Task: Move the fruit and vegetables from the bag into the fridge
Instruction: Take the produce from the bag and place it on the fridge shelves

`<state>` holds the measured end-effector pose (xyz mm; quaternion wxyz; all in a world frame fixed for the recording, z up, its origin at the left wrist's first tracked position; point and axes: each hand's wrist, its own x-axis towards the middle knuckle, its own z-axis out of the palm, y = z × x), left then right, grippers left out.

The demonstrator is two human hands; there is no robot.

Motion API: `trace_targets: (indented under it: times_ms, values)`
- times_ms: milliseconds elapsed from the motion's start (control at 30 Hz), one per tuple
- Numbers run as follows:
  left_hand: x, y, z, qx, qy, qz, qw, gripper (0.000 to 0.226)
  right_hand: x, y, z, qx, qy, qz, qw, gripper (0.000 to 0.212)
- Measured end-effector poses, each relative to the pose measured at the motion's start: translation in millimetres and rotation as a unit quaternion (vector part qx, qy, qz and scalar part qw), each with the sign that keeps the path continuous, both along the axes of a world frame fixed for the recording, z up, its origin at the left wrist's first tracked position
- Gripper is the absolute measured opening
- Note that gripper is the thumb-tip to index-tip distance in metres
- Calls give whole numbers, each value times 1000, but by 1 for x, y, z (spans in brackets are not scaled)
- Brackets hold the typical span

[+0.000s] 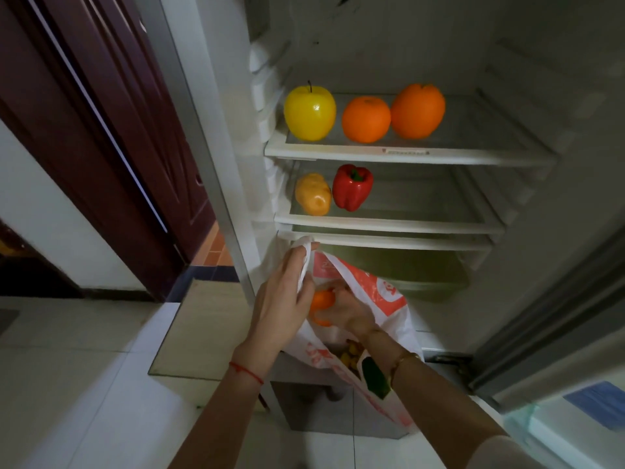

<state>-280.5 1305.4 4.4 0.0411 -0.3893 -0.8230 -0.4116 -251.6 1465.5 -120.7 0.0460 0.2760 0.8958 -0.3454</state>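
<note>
The open fridge holds a yellow apple (309,113) and two oranges (366,119) (418,111) on the upper shelf (406,154). A potato (313,194) and a red bell pepper (352,187) lie on the shelf below (389,225). A white and orange plastic bag (389,299) hangs in front of the lower fridge. My left hand (282,299) grips the bag's handle at its top left. My right hand (348,308) is inside the bag, closed on an orange fruit (321,299). Yellow and green produce (368,370) shows deeper in the bag.
A green crisper drawer (406,269) sits under the lowest shelf. The fridge door (558,333) stands open at the right. A dark wooden door (111,130) is at the left, with pale tiled floor (84,367) below.
</note>
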Motion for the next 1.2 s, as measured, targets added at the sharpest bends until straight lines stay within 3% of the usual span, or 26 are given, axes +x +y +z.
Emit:
trace_targets:
  times_ms: [167, 400, 600, 800, 900, 1200]
  values:
    - [0, 8, -4, -1, 20, -21, 1000, 49, 10, 18, 49, -120, 91, 38, 988, 60]
    - [2, 26, 2, 40, 41, -40, 998, 55, 45, 36, 157, -108, 199, 34, 973, 44]
    - [2, 35, 4, 45, 25, -46, 998, 51, 62, 74, 227, -44, 332, -57, 940, 51]
    - [1, 37, 3, 37, 22, -47, 998, 55, 59, 117, 281, 84, 469, -175, 861, 57]
    - [2, 38, 3, 41, 9, -45, 998, 55, 47, 140, 293, 143, 458, -220, 849, 62]
    - [8, 31, 8, 60, -7, -59, 996, 56, 23, 167, 284, 130, 401, -242, 874, 75]
